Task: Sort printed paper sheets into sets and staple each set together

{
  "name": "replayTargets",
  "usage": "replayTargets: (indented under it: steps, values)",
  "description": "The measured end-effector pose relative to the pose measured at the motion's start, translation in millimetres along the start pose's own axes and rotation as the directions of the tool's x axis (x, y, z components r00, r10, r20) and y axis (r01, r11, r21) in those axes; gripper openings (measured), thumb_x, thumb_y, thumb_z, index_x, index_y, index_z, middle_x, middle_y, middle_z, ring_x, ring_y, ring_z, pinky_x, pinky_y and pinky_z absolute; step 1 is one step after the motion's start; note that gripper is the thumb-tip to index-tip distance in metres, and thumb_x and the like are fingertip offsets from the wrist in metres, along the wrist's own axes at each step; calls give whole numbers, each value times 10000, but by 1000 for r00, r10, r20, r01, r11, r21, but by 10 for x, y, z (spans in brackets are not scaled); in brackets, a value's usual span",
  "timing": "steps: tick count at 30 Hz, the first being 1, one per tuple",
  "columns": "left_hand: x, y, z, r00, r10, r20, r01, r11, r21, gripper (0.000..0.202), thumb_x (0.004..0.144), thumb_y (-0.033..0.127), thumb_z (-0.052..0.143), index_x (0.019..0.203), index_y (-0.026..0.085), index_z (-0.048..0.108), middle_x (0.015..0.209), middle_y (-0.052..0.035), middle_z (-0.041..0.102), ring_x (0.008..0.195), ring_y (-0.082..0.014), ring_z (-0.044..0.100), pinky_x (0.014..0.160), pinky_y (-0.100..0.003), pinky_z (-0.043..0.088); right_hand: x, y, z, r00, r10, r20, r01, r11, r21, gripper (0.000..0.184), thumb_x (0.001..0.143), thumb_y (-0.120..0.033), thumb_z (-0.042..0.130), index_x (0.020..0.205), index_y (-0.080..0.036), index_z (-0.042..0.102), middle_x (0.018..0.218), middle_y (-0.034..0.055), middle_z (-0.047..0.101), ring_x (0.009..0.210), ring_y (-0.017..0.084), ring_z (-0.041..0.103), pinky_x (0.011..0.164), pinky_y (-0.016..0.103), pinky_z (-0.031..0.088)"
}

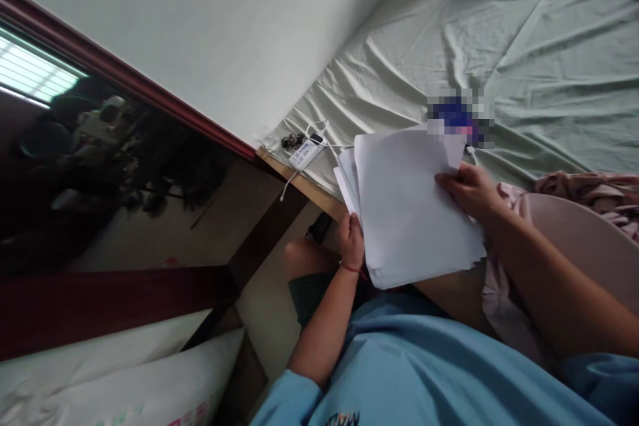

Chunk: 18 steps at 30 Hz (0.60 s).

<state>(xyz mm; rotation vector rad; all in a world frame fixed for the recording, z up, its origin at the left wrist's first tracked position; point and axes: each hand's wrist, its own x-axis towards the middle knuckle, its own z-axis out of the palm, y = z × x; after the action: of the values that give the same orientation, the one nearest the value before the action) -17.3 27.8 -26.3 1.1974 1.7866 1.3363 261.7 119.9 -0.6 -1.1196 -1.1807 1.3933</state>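
A shirt [429,366] fills the foreground, and beyond it the left hand [352,243] and right hand [473,192] grasp paper [407,213] at opposite sides, near a power strip [304,155] on a sheet [504,40].

In front of you, a smooth off-white wall [210,33] meets a broad surface under a creased pale-green sheet [539,33]. On your left, a dark-red wooden frame [130,78] borders a dim area, lit by a bright slatted window [37,66].
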Motion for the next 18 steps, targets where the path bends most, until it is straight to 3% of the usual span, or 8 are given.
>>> replayTargets:
  steps: [3,8,18]
  values:
    - [-11,21,5,1000,-1,10,1,999,-33,561,965,703,475,944,182,684,888,-72,707,887,-221,647,855,-335,510,6,32,-34,999,-47,25,50,989,-139,190,817,-411,730,822,-239,649,681,0,610,546,145,515,475,283,422]
    - [-19,35,23,1000,-14,3,14,997,-78,576,949,712,500,997,177,708,976,-104,735,986,-247,673,897,-346,521,-1,11,-15,996,-62,64,74,976,-206,224,830,-466,706,844,-253,638,686,20,612,569,165,525,466,286,431]
    - [-8,0,33,1000,-6,-13,6,999,-45,560,956,702,497,967,177,693,905,-80,712,939,-224,659,869,-327,522,-34,-71,14,996,-61,68,78,956,-283,221,829,-453,684,841,-241,623,686,9,588,556,150,503,490,287,431]
